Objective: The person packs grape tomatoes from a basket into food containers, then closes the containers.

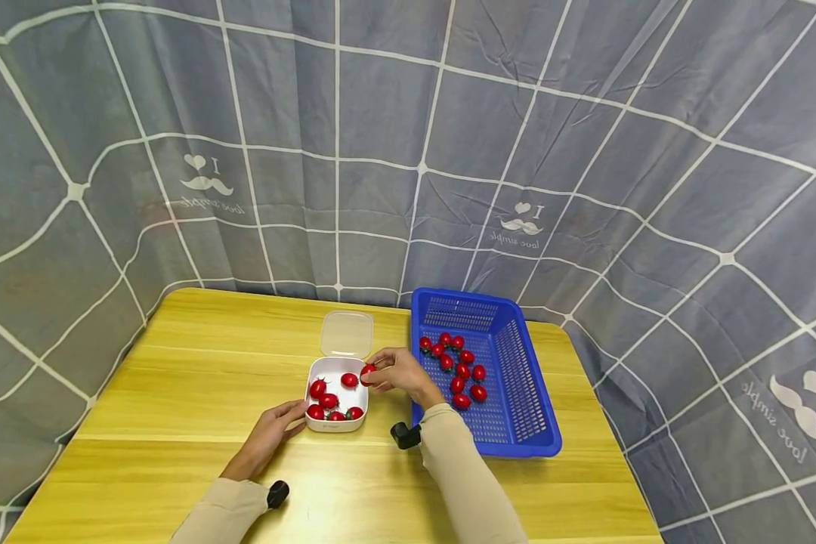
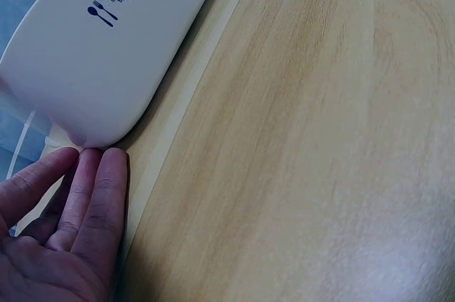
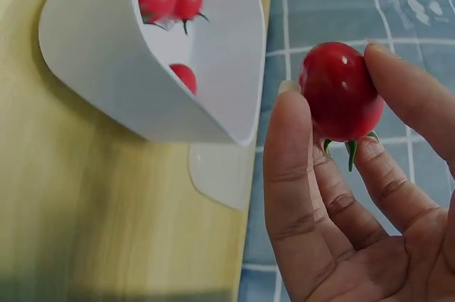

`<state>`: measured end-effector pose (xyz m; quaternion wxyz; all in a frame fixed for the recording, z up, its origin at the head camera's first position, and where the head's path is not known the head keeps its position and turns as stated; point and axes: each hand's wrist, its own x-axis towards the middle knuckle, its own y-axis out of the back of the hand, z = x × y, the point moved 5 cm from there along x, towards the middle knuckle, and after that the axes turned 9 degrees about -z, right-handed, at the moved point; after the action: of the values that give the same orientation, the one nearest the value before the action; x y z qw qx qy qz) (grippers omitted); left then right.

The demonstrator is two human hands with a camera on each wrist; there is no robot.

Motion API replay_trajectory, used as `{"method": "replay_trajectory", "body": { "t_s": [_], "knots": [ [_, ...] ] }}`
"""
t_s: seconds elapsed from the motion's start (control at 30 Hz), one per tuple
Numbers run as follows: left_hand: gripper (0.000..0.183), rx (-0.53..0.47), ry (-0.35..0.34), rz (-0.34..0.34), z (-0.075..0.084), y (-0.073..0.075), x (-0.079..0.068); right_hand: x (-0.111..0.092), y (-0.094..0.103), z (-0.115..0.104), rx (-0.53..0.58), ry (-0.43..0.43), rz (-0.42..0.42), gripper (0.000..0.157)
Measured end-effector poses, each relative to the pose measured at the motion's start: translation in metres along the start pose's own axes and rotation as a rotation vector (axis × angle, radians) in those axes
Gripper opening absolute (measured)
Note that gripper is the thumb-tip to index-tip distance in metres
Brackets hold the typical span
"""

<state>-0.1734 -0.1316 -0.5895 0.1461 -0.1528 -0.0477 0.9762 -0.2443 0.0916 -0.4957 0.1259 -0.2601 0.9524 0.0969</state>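
Note:
My right hand (image 1: pixel 403 374) pinches a red cherry tomato (image 3: pixel 340 92) between thumb and fingers, its green stem pointing down in the right wrist view. It holds the tomato at the right rim of a small white plastic container (image 1: pixel 335 427). Several cherry tomatoes (image 1: pixel 328 401) lie inside, mostly along the near and left sides. On the other side my left hand (image 1: pixel 267 437) touches the container's near left corner with extended fingertips (image 2: pixel 110 163). Printed on the container's wall are a fork, a spoon and the words "white pack".
A translucent lid (image 1: pixel 347 334) lies folded back behind the container. To the right stands a blue perforated basket (image 1: pixel 527 453) with several more cherry tomatoes (image 1: pixel 462 370) toward its left side. The wooden table (image 1: pixel 163 408) backs onto a grey checked curtain (image 1: pixel 381 106).

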Motion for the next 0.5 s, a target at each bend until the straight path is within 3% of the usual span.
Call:
{"method": "replay_trajectory", "body": {
  "t_s": [0.5],
  "knots": [
    [0.056,-0.016,-0.010,0.005,-0.002,0.000,0.000,0.009,-0.026,0.011,-0.093,-0.022,0.037,0.030]
  ]
}}
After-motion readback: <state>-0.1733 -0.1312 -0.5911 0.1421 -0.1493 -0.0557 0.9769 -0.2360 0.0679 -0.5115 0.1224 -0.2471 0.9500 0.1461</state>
